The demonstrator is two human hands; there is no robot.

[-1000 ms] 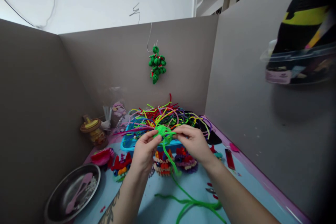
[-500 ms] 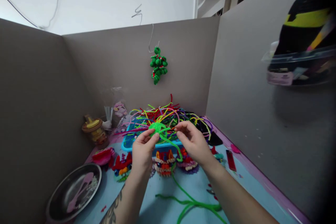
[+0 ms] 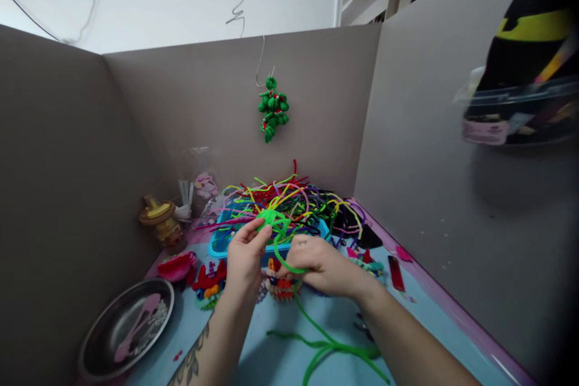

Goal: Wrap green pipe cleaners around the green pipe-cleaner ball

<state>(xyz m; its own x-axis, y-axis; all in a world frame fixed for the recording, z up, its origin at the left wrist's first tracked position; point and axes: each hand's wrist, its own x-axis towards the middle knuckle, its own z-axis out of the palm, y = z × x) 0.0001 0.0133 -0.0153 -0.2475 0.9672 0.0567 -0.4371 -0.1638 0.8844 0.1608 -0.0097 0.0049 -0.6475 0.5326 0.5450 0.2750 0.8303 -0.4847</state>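
Between the thumb and fingers of my left hand is a bright green pipe-cleaner piece, wound into a small clump. A loose pipe-cleaner strand curves down from it to my right hand, whose fingers are closed around the strand's lower part. More green pipe cleaners lie on the table below my wrists. Behind my hands is a blue tray heaped with pipe cleaners of many colours. An orange, braided-looking pipe-cleaner figure stands partly hidden behind my right hand.
At left are a metal bowl with a pink scoop, a brown-lidded jar and a red figure. A red flat object lies at right. Grey partitions enclose the table; a green ornament hangs at the back.
My right hand has come down and turned knuckles-up, leaving the short orange-tipped bit near the clump and closing on the loose green strand. My left hand stays nearly still with the clump.
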